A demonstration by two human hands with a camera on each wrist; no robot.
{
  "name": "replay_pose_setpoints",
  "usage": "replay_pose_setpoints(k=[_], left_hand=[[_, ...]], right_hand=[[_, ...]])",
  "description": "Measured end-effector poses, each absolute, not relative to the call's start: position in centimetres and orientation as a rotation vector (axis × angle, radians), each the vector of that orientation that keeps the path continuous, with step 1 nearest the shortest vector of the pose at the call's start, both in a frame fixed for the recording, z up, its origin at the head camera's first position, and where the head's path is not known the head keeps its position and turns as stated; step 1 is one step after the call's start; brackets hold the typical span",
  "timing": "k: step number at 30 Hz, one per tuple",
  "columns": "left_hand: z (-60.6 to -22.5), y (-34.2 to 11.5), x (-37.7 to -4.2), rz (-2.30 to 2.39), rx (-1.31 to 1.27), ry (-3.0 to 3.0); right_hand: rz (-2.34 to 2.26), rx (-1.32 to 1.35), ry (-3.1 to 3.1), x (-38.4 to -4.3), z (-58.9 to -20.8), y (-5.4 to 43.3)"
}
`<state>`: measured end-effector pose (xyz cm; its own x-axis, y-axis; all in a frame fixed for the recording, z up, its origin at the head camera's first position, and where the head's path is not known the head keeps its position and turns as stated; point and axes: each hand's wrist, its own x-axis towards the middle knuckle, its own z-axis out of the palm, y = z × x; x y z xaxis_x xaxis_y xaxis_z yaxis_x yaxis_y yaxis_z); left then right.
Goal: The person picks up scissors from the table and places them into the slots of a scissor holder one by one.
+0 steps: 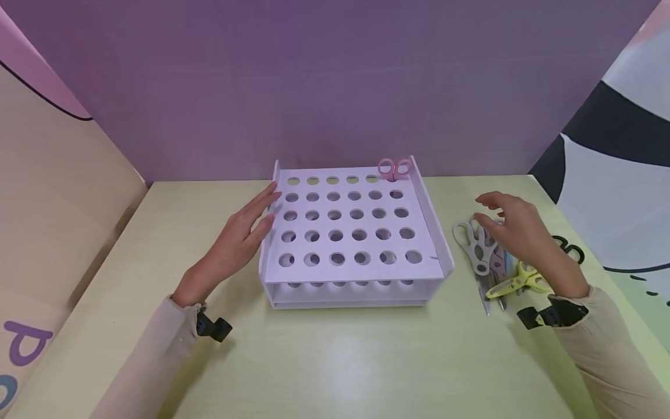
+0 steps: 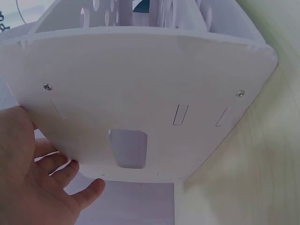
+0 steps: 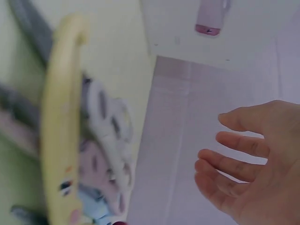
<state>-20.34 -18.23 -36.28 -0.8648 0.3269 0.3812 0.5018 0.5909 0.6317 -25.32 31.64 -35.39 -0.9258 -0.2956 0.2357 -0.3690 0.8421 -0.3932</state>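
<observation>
A white rack (image 1: 345, 247) with rows of round holes stands on the table. Pink-handled scissors (image 1: 394, 169) sit upright in its far right corner hole. My left hand (image 1: 238, 238) rests its fingers against the rack's left side panel (image 2: 150, 89), which the left wrist view shows close up with a cut-out and screws. To the right, my right hand (image 1: 515, 227) hovers over a pile of scissors, fingers loosely bent and holding nothing. Grey-white scissors (image 1: 477, 250), yellow scissors (image 1: 515, 283) and black-handled scissors (image 1: 570, 247) show there; the hand hides part of the pile.
The light wood table (image 1: 335, 361) meets a purple wall panel (image 1: 335, 87) just behind the rack. A printed panel (image 1: 617, 186) borders the table on the right, and a beige one (image 1: 57, 192) on the left.
</observation>
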Motion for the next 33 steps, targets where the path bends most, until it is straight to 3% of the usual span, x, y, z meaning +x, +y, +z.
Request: replay_pose_setpoints(k=[15, 27, 33], left_hand=[[-36.7, -18.4, -20.6, -1.258, -0.686, -2.559], [-35.4, -18.1, -20.7, -1.153, -0.776, -2.535], [-34.6, -17.3, -20.3, -1.136, -0.790, -2.540]], right_hand=[[0.456, 0.623, -3.050, -25.4, -39.1, 33.3], [0.431, 0.437, -3.208, -25.3, -38.9, 32.5], [0.371, 0.471, -3.209, -25.4, -39.0, 32.2]])
